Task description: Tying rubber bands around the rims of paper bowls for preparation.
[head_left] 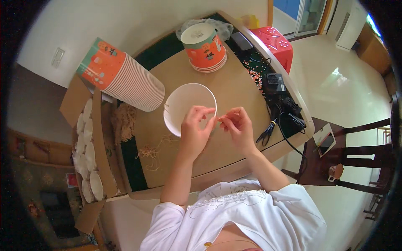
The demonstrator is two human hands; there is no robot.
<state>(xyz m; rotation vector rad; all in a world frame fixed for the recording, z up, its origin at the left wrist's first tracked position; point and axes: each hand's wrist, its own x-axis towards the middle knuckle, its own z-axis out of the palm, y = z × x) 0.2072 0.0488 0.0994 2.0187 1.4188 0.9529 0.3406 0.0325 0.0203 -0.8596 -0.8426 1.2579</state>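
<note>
A white paper bucket (182, 98) stands on the brown board, its open top facing me. Over its right rim, my left hand (195, 129) has its thumb and index finger on either side of the wall, gripping the bucket. Just right of that rim, my right hand (238, 128) is closed in a pinch close to the left fingertips. Whatever it pinches is too small to make out. A short piece of beige string (166, 106) shows at the bucket's left rim. Loose beige strings (151, 155) lie on the board left of my left forearm.
Left of the bucket leans a tall stack of orange-and-green paper buckets (125, 77); a shorter stack (206, 50) stands behind. A cardboard box (109, 167) holds white lids (89, 155). Small beads (253, 76), black cables (274, 121) and a phone (241, 41) line the right side.
</note>
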